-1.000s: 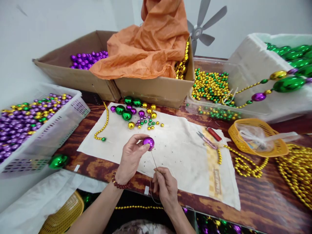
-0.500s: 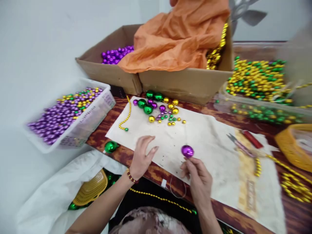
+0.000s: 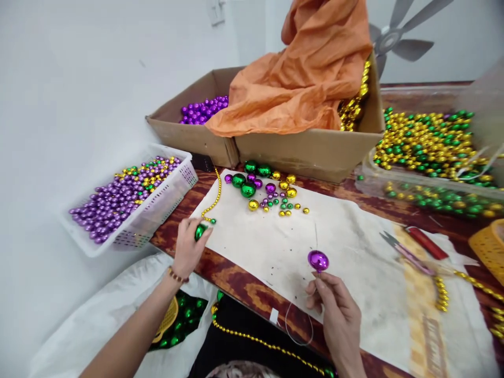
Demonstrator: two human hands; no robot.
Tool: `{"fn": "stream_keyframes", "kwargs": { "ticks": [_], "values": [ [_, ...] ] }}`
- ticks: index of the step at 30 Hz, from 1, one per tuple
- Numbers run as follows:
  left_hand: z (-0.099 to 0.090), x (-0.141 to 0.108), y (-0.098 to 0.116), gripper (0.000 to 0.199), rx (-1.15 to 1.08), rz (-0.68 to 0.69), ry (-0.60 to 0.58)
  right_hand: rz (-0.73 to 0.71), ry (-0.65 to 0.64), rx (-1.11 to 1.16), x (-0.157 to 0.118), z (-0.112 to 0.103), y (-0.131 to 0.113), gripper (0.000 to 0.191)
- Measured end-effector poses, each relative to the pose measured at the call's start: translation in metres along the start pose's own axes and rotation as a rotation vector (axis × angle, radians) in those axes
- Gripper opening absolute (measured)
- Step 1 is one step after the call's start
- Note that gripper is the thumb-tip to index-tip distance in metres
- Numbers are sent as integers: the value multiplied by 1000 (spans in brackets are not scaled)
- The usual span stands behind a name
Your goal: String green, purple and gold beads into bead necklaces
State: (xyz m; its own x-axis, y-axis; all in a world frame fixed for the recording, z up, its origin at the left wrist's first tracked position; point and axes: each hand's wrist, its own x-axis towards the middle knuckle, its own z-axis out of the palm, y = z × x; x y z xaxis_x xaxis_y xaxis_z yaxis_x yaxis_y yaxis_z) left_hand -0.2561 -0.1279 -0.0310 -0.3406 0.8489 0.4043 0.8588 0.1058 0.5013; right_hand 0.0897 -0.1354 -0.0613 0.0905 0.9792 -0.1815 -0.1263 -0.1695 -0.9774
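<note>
At the table's left front edge, my left hand (image 3: 189, 245) has its fingers closed round a shiny green ball (image 3: 200, 231). My right hand (image 3: 334, 302) pinches just under a shiny purple ball (image 3: 318, 260), which sits upright above the fingertips. A thin wire or needle sticks up from the ball's top, and a clear thread (image 3: 299, 342) loops below the hand. Between the hands and the box, loose green balls (image 3: 248, 189), purple balls (image 3: 270, 188) and gold balls (image 3: 291, 192) lie grouped on a white cloth (image 3: 252, 236). A short gold bead strand (image 3: 219, 191) lies left of them.
A cardboard box (image 3: 299, 152) with orange cloth (image 3: 291, 94) stands behind. Beads fill a white basket (image 3: 129, 231) at left and a clear bin (image 3: 433, 184) at right. Snips (image 3: 407, 253) and a red-handled tool (image 3: 427, 242) lie right. A gold bead strand (image 3: 260, 335) crosses my lap.
My left hand has moved left from over the cloth and taken hold of the green ball at the table edge. My right hand still holds the purple ball. The camera view has shifted.
</note>
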Motion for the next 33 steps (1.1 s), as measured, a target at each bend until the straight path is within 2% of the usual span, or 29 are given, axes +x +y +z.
{"fn": "stream_keyframes", "kwargs": {
  "ticks": [2, 5, 7, 9, 12, 17, 21, 24, 27, 30, 33],
  "values": [
    [16, 53, 7, 34, -93, -39, 26, 3, -14, 14, -1, -2, 0, 30],
    [49, 136, 10, 29, -191, -208, 50, 10, -35, 13, -3, -3, 0, 32],
    [73, 182, 8, 29, -198, -316, 103, 18, -37, -2, -4, -5, 2, 33],
    [94, 213, 6, 31, -189, -375, 131, 31, -36, -13, -4, -7, 4, 33],
    [119, 233, 1, 32, -159, -406, 137, 65, -33, -6, -4, -12, 10, 32],
    [138, 233, -7, 28, -110, -332, 87, 163, 3, 54, -2, -17, 15, 35],
    [132, 230, -9, 23, -95, -248, 44, 196, 26, 109, -2, -12, 12, 34],
    [121, 217, -1, 26, -56, -127, 72, 158, 37, 145, 0, -8, 11, 31],
    [113, 183, 23, 28, 43, 173, 59, 120, 44, 167, 5, -7, 12, 27],
    [114, 135, 55, 22, 71, 472, -159, 110, 32, 172, 9, -8, 13, 24],
    [124, 93, 84, 19, 81, 589, -328, 105, 9, 168, 11, -8, 9, 24]
  ]
}}
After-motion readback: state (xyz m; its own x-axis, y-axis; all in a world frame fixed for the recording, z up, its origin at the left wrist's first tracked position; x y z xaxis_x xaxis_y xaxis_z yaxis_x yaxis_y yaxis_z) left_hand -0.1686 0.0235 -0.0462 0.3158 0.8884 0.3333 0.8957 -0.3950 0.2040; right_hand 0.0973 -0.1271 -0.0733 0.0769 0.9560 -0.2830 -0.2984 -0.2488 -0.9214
